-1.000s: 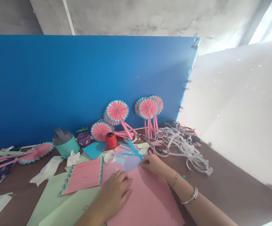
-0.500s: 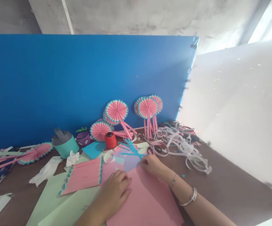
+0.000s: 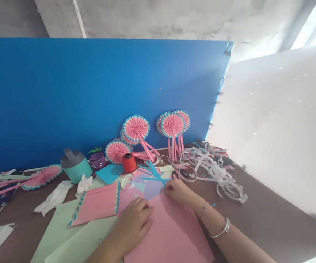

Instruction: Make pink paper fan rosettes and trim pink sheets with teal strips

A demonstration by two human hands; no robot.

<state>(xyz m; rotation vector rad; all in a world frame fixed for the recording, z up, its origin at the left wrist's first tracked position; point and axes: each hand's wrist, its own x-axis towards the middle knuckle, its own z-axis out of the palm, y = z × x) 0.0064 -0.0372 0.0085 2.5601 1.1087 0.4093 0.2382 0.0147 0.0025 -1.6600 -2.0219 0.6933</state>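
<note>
A large pink paper sheet (image 3: 171, 233) lies in front of me, with both hands at it. My left hand (image 3: 134, 223) rests flat on its left part, fingers loosely stretched and holding nothing. At the sheet's far edge, my right hand (image 3: 177, 191) has thumb and fingers pinched together; what is between them is hidden. Thin blue paper strips (image 3: 152, 171) lie just beyond the right fingertips, one end close to them. Left of my left hand is a pleated pink paper (image 3: 97, 204) with blue edges, over pale green sheets (image 3: 61, 223).
Finished pink paper fans (image 3: 136, 128) lean on the blue panel (image 3: 92, 91). A red thread spool (image 3: 129, 163), a purple pot (image 3: 97, 160) and a teal container (image 3: 77, 170) stand at the back. Scissors (image 3: 175, 174) lie beside tangled white strips (image 3: 212, 168). White gloves (image 3: 54, 197) lie left.
</note>
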